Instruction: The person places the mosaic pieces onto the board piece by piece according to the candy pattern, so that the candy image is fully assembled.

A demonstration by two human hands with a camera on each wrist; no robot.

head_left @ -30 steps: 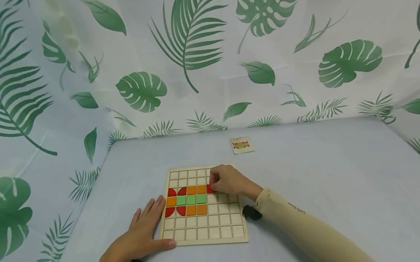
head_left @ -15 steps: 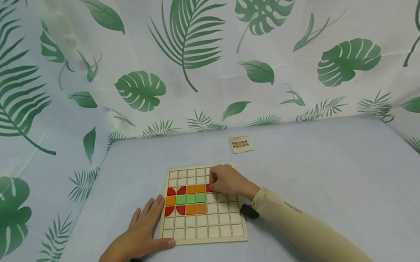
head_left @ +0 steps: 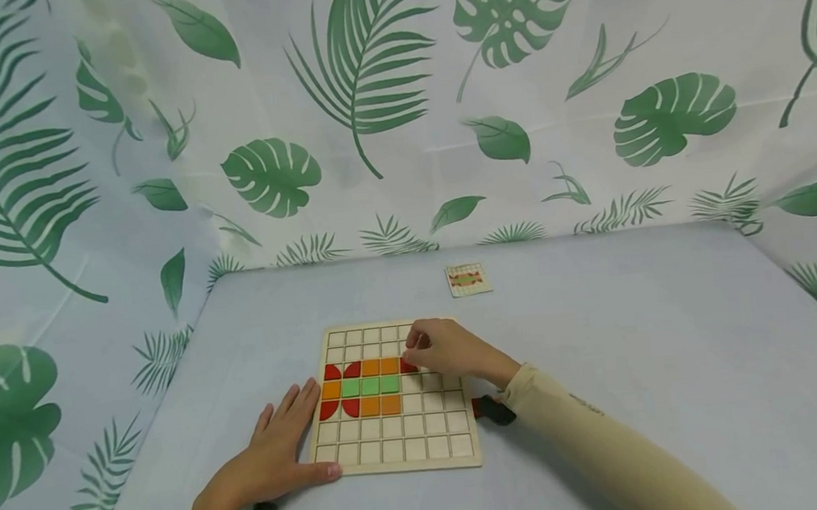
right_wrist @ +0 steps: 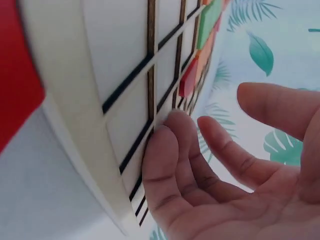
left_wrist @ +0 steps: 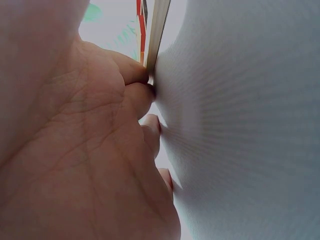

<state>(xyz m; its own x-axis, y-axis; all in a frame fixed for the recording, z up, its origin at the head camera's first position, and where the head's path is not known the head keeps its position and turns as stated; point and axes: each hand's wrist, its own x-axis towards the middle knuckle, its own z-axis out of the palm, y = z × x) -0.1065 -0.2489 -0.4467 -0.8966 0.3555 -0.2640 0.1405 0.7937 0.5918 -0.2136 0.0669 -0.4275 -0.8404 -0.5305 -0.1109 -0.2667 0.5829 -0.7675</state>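
Note:
A pale wooden grid board (head_left: 395,450) lies on the table with red, orange and green tiles in its middle rows. My left hand (head_left: 273,453) rests on the table with spread fingers against the board's left edge, thumb at its lower left corner. Over the upper right of the board hovers my right hand (head_left: 453,352), beside a red tile (head_left: 407,364) set in the grid. In the right wrist view, thumb and forefinger stand apart near that red tile (right_wrist: 188,79), and the other fingertips touch the board. Nothing shows between the fingers.
A small pattern card (head_left: 468,280) lies behind the board. Another red piece (head_left: 477,408) sits by the board's right edge, partly hidden by the black wrist camera (head_left: 498,411). Leaf-printed cloth (head_left: 374,112) hangs behind and at the sides.
The right thumb and forefinger have parted from the red tile, which stays in the grid. The right wrist has shifted slightly right, uncovering the red piece beside the board. The left hand is still.

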